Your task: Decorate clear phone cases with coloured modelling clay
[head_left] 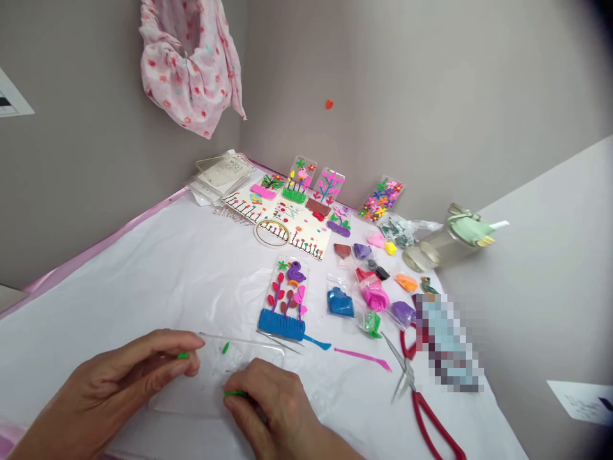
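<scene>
Grey walls (407, 83) corner a white-covered worktop (158, 275), both hands busy by its near edge!
Left hand (129, 367) pinches a green bit (182, 355), right hand (275, 399) grips a green strip (234, 393), both over a clear plate (186, 399); feather-light fingertips should spare such soft-looking scraps. Towards the worktop's right edge, clear bags (339, 281) hold blue clay (340, 303) and green clay (371, 324).

A white-covered table (143, 275) is being enclosed by grey walls (407, 140) that are being joined at a corner behind it. A pink patterned cloth (191, 83) is being hung at the left; a small red heart (329, 104) is being displayed near the corner. Pale light is being reflected softly.
</scene>
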A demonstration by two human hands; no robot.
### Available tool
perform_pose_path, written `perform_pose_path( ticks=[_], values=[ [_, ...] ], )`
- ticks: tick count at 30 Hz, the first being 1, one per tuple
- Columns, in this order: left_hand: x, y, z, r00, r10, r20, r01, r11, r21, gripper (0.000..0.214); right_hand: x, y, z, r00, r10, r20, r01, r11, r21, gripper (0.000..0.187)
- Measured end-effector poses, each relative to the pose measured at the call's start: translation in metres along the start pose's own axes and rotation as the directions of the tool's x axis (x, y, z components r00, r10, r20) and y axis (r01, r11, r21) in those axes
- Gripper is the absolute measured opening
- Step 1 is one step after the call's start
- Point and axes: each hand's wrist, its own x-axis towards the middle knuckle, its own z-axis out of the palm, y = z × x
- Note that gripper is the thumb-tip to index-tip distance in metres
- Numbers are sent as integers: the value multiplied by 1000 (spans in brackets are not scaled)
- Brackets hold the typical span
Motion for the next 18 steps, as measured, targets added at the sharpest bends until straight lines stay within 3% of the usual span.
perform_pose_path(
  ticks=[3, 5, 8, 10, 15, 18],
  values=[
    [4, 7, 2, 989, -127, 79, 135, 985, -108, 16, 0, -1, -1, 999, 26, 33, -26, 1000, 5, 8],
    [8, 20, 2, 987, -134, 83, 142, 985, -97, 23, 0, -2, -2, 998, 33, 49, -34, 999, 10, 9],
    [16, 39, 3, 993, -94, 66, 95, 995, -13, 43, -1, -2, -1, 997, 46, 68, -47, 999, 21, 11],
    [19, 46, 5, 995, -67, 70, 65, 998, 25, 45, -1, -2, -1, 996, 56, 71, -58, 998, 27, 12],
    [23, 41, 9, 979, 124, 163, -112, 990, -83, 24, 0, -3, -3, 988, 106, 109, -111, 993, 46, 14],
    [25, 37, 9, 969, 194, 152, -183, 980, -83, 15, 2, -6, -5, 988, 111, 109, -118, 991, 57, 14]
  ],
)
